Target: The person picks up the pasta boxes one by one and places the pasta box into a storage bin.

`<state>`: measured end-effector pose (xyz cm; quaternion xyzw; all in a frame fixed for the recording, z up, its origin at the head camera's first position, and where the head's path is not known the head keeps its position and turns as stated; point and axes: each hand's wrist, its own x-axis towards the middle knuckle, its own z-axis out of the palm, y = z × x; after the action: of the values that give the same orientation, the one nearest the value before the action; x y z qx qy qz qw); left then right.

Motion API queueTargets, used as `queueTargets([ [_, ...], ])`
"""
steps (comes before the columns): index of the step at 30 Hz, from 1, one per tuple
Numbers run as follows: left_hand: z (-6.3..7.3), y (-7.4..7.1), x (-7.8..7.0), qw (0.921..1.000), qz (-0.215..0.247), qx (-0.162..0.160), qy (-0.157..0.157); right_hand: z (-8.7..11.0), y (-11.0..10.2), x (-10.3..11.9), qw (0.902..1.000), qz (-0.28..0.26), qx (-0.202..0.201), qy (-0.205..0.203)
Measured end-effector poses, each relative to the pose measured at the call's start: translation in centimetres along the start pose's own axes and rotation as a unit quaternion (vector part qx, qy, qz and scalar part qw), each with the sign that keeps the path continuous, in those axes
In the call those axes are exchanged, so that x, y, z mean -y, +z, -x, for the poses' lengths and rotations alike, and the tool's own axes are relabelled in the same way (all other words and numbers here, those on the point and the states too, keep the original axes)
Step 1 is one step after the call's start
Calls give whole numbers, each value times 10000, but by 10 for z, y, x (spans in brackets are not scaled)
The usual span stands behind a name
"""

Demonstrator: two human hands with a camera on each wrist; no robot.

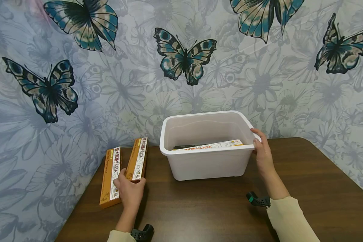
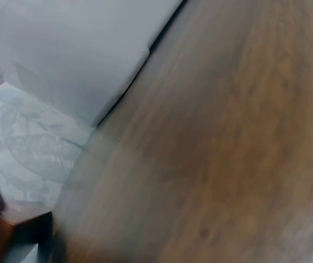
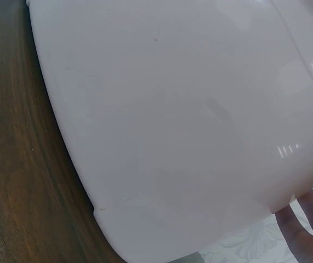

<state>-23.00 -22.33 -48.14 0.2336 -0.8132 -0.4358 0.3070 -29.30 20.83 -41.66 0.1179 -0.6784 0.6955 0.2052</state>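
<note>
In the head view, my left hand [image 1: 129, 192] grips the near end of an orange-and-white pasta box [image 1: 140, 158], thumb on one side and fingers on the other. A second pasta box [image 1: 110, 178] lies flat on the table just left of that hand. My right hand [image 1: 264, 156] holds the right rim of a white plastic bin [image 1: 210, 164]. Inside the bin lies another pasta box [image 1: 224, 144], partly hidden by the front wall, with a dark item [image 1: 187, 147] behind it. The right wrist view shows right-hand fingers [image 3: 304, 219] against the bin's edge.
The brown wooden table [image 1: 196, 208] carries the bin and boxes. Behind it hangs a pale floral backdrop [image 1: 127, 90] with printed butterflies, close to the bin and along the table's left edge. Dark bands [image 1: 258, 200] sit on both wrists.
</note>
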Motion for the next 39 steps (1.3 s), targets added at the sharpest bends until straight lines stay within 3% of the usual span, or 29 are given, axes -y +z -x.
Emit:
queueTargets([
  [5, 0, -1, -1, 9970, 693, -342, -23, 1, 0, 2, 10000, 18, -15, -28],
  [11, 1, -2, 0, 9902, 1299, -508, 75, 2, 0, 1, 10000, 8, -61, 65],
  [27, -4, 1, 1, 9772, 2043, -580, 51, -1, 1, -1, 9998, 22, -176, 33],
  [39, -6, 1, -2, 9463, 3175, -589, -165, 0, 1, 1, 9999, 55, -108, 5],
])
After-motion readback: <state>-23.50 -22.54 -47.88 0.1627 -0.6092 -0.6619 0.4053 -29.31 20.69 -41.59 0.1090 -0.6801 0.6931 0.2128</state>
